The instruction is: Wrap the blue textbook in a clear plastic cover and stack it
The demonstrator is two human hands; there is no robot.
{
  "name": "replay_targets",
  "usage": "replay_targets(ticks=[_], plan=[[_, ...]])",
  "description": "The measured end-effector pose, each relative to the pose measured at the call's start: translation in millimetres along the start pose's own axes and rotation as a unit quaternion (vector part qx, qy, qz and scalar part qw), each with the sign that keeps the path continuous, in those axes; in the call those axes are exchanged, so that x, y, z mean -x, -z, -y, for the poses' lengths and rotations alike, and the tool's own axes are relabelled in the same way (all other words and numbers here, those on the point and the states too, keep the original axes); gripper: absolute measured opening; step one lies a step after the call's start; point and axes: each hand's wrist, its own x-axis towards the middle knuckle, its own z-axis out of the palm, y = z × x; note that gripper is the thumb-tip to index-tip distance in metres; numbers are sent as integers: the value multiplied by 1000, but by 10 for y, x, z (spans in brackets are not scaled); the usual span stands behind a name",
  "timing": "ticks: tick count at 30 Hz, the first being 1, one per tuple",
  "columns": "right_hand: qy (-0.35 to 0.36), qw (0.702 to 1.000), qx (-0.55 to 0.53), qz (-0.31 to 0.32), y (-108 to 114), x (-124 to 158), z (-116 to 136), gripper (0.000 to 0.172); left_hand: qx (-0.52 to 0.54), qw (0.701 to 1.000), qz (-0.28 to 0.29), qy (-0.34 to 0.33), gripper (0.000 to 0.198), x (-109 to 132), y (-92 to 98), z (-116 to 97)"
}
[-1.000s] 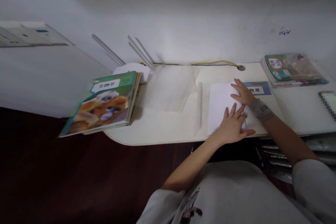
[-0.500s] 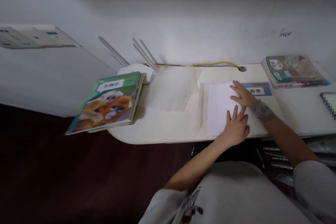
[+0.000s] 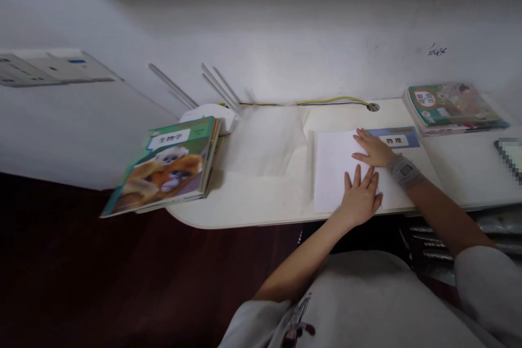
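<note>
A physics textbook (image 3: 411, 166) with a blue band on its cover lies on the white desk. A plain white sheet (image 3: 328, 168) covers its left part; whether it is a loose paper or a folded flap, I cannot tell. My left hand (image 3: 361, 196) rests flat on the sheet near the desk's front edge, fingers spread. Just above it, my right hand (image 3: 373, 149), with a grey band on the wrist, lies open across the sheet's right edge and the cover. To the left of the sheet is a thin, pale, see-through sheet (image 3: 265, 141).
A stack of biology textbooks (image 3: 163, 166) juts over the desk's left end, in front of a white router (image 3: 212, 111). Another stack of books (image 3: 452, 106) is at the back right. A yellow cable (image 3: 334, 100) runs along the wall. A partly blurred dark-edged object (image 3: 509, 155) is at far right.
The view has shifted slightly. Both hands stay spread on the white sheet, with the right hand's fingers lying a little flatter. The books have not moved.
</note>
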Motion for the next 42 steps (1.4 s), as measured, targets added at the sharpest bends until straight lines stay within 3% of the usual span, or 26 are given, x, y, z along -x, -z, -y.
replay_targets(ticks=[12,18,22,25,29,32,35,36,39,40,42], plan=[[7,998,52,34,11,-12,118,74,-66,997,-37,16,61,35,-169,58],[-27,995,89,39,-67,-46,217,72,-84,995,-46,19,60,41,-172,97],[-77,993,95,-6,-141,90,438,62,-130,986,-94,54,45,137,50,317],[-90,991,92,-23,-153,369,693,65,-173,958,-150,171,45,265,329,591],[-67,992,88,-55,-131,905,1043,72,-159,936,-97,299,29,411,591,959],[-62,991,88,-79,-146,1233,1229,79,-67,940,-86,324,22,463,665,1139],[-60,990,87,-99,-185,1369,1306,84,169,922,-144,318,20,510,739,1186],[-59,989,83,-105,-194,1376,1307,84,275,899,-161,301,21,536,777,1169],[-42,990,54,-119,-191,1354,1243,78,539,793,-170,227,25,662,931,1032],[-28,992,38,-117,-176,1347,1202,74,586,767,-168,199,25,718,989,962],[18,995,-7,-99,-125,1350,1099,70,628,748,-169,136,26,834,1104,800]])
